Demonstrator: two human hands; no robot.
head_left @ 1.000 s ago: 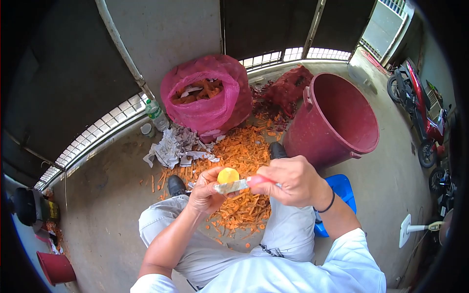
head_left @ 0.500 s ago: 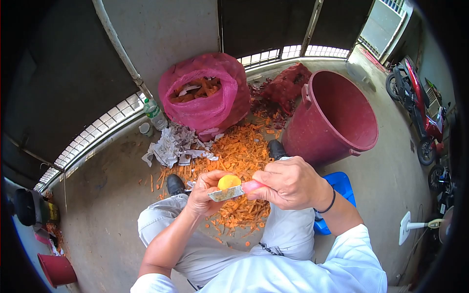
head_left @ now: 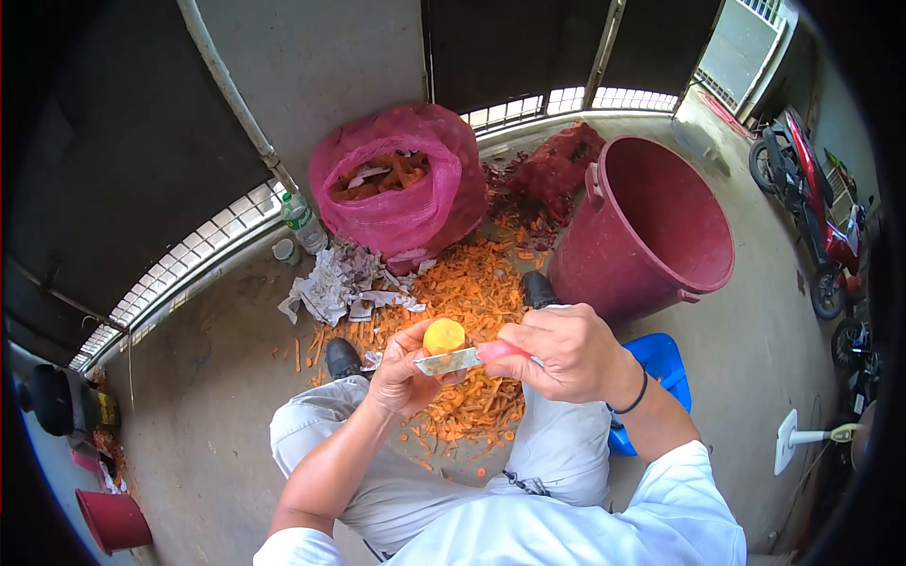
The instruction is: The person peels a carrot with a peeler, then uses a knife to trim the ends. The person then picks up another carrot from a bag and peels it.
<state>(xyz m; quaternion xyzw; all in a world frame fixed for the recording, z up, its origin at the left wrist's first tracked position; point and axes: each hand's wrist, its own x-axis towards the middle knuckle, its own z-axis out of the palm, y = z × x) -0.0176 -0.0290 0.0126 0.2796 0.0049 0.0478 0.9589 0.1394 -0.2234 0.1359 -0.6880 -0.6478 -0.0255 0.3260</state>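
The knife (head_left: 448,361) lies flatter than half a second ago, suggesting cutting continues. The right hand (head_left: 557,349) clasps it; the left hand (head_left: 401,373) grasps the carrot (head_left: 444,335) beside it, contact being hard to tell. Below the grip, peelings (head_left: 472,406) litter the floor (head_left: 217,415); beyond stand a bag (head_left: 377,231) and, rightward, a bin (head_left: 604,259) and motorbike (head_left: 812,189)

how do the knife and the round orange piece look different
The knife is in the right hand; the orange piece is in the left hand.
The knife has a flat greyish blade and pink handle; the orange piece is rounded and yellow-orange.
Both are held up, with orange peelings behind.
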